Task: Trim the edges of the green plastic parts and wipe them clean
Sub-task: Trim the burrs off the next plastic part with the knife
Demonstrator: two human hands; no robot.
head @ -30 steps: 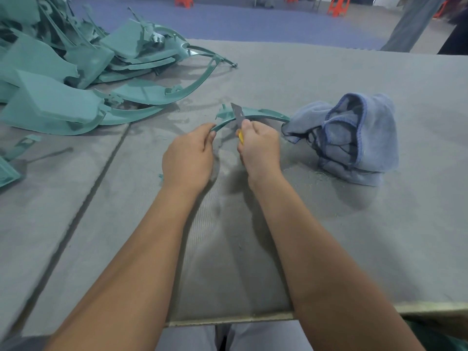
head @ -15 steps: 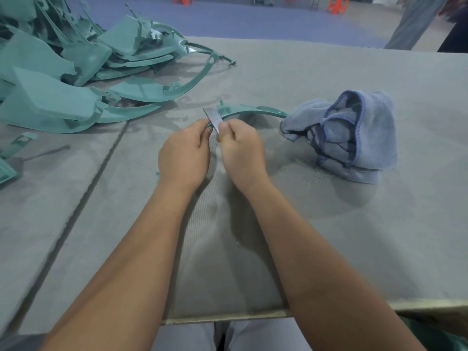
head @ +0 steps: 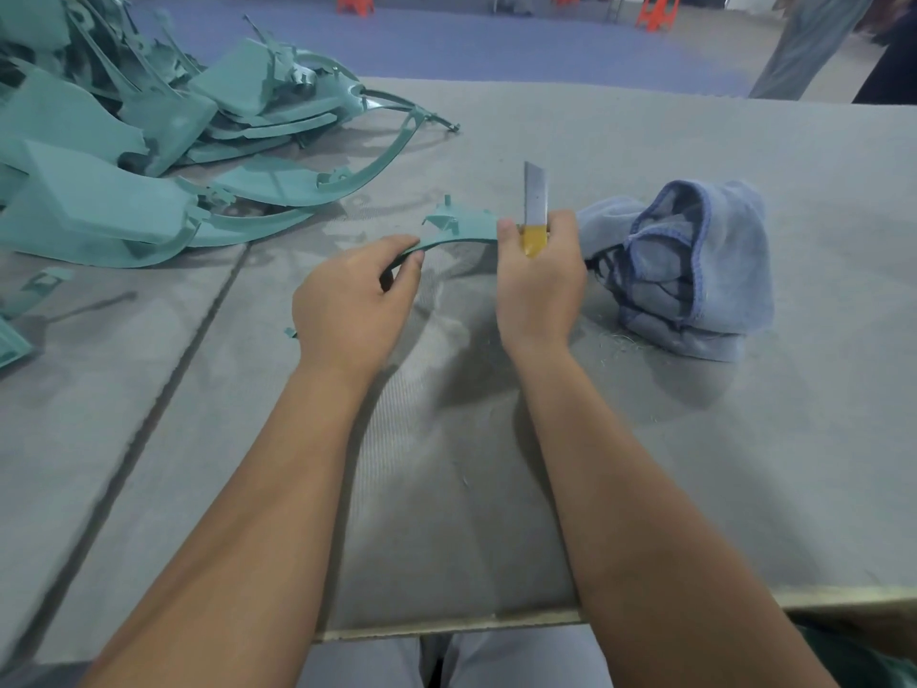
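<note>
Looks like we're still pretty early in this job, honestly. There's a big heap of green parts [head: 149,156] piled at the far left of the counter [head: 744,439] and I can't tell which of those are trimmed. Only one curved green strip [head: 456,230] is being worked on right now. The left hand [head: 355,302] pinches its near end, lifting it a bit off the counter, while the right hand [head: 541,285] is wrapped around a yellow-handled utility knife [head: 535,211], blade pointing up, right at the strip's other end. The blue cloth [head: 694,270] sits bunched just right of that hand, so wiping looks like it's still to come.
</note>
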